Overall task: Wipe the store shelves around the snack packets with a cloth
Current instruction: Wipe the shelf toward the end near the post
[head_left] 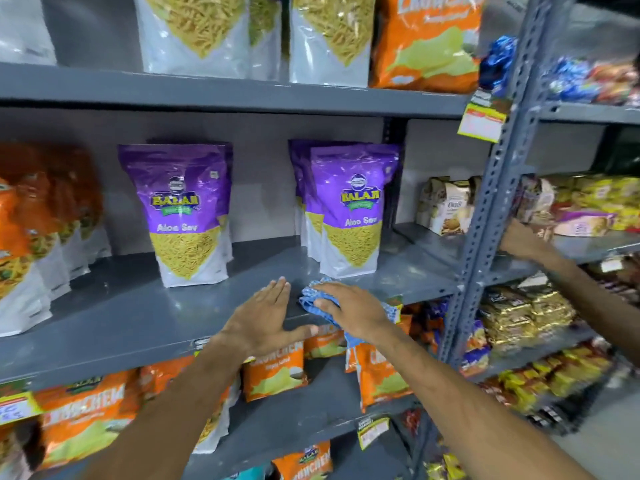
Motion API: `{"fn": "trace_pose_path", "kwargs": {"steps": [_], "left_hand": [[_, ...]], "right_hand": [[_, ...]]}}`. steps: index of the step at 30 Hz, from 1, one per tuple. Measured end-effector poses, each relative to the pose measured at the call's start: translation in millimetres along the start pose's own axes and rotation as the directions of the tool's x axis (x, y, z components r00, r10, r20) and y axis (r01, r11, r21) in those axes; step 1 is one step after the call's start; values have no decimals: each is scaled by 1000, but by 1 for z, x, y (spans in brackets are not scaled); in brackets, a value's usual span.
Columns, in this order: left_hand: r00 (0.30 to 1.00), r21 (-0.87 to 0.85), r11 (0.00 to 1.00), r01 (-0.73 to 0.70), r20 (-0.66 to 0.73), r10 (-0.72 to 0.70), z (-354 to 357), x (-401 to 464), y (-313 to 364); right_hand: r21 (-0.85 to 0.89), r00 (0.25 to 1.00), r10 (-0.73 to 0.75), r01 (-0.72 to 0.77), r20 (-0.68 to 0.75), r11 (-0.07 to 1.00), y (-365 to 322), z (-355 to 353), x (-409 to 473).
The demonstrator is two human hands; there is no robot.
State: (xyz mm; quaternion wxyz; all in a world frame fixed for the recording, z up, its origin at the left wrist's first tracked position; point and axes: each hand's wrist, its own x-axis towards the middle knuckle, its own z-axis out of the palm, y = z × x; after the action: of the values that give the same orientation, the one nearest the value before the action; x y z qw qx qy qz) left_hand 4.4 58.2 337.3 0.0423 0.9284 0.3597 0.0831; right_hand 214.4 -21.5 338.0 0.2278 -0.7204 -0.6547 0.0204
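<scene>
A blue-and-white checked cloth (pixel 313 299) lies bunched on the grey middle shelf (pixel 138 317), near its front edge. My right hand (pixel 349 311) presses down on the cloth with fingers curled over it. My left hand (pixel 265 315) rests flat on the bare shelf just left of the cloth, fingers spread, holding nothing. Two purple snack packets stand upright behind: one (pixel 187 216) to the left, another (pixel 349 213) right behind the cloth, with more stacked at its back.
Orange packets (pixel 41 230) crowd the shelf's left end. A perforated grey upright (pixel 485 220) bounds the right side. Another person's hand (pixel 523 240) reaches onto the neighbouring shelf. Orange packets (pixel 273 372) fill the shelf below, white and orange packets the shelf above.
</scene>
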Motion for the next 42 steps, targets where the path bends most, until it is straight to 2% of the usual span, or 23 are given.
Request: {"fn": "trace_pose_path", "kwargs": {"steps": [5,12,14,16,18,20,23,25,30,35,37,42], "left_hand": [[997,50,997,56,51,-58,13,34,30],[991,100,987,130,26,-133,24,69,48],[990,96,986,136,9,-137,27,71,47],[990,95,986,140,4,-141,29,72,47],[991,95,986,136,5,-137,31,73,46],[991,81,987,137,-7,-137,33,74,44],[990,86,987,138,-25,-137,35,73,44],[990,84,986,141,-42,-138,35,73,44],[985,66,985,157,-80,-151,36,73,46],[983,86,981,171,-78,-165,36,73,45],[984,89,981,174,-65,-168,36,72,45],[985,73,983,166,-51,-163,38,72,44]], "right_hand": [[-17,998,27,-28,-53,999,61,-27,-9],[-45,994,71,-75,-87,996,134,-56,-10],[72,982,95,-84,-165,994,149,-66,-8],[227,943,144,-76,-300,971,165,-78,5],[320,908,202,-80,-368,944,180,-88,33],[316,900,263,-151,-348,937,198,-91,75],[303,861,428,-345,-275,888,219,-87,147],[265,856,463,-403,-228,876,229,-83,191],[4,964,265,-265,-34,964,258,-54,271],[-93,990,120,-126,-68,988,264,-35,291],[-146,998,63,-66,-27,987,265,-35,289],[-80,994,37,-28,104,996,266,-42,269]]}}
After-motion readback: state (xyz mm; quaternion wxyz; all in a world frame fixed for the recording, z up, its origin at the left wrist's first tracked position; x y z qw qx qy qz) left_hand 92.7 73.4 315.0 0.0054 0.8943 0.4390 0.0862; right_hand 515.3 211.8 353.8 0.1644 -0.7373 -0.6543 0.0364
